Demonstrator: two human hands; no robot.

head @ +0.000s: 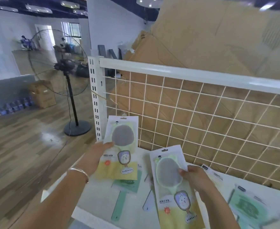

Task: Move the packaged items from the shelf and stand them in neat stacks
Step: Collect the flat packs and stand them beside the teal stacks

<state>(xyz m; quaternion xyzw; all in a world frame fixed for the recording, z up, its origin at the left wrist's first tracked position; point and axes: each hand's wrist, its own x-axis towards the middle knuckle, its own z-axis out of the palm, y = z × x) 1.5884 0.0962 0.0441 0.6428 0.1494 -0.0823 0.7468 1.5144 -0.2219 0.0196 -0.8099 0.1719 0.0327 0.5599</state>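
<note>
the fingers of the left hand (96,156) pinch the left edge of the first packaged mirror (121,146), holding it upright over the shelf's corner. the right hand (195,176) grips the second packaged mirror (174,187) by its right edge, slightly tilted, above the white shelf (99,195). more packages (246,207) lie flat on the shelf. behind it stands a wire grid (202,113) backed by cardboard (202,38). a floor fan (66,66) is at left.
</note>
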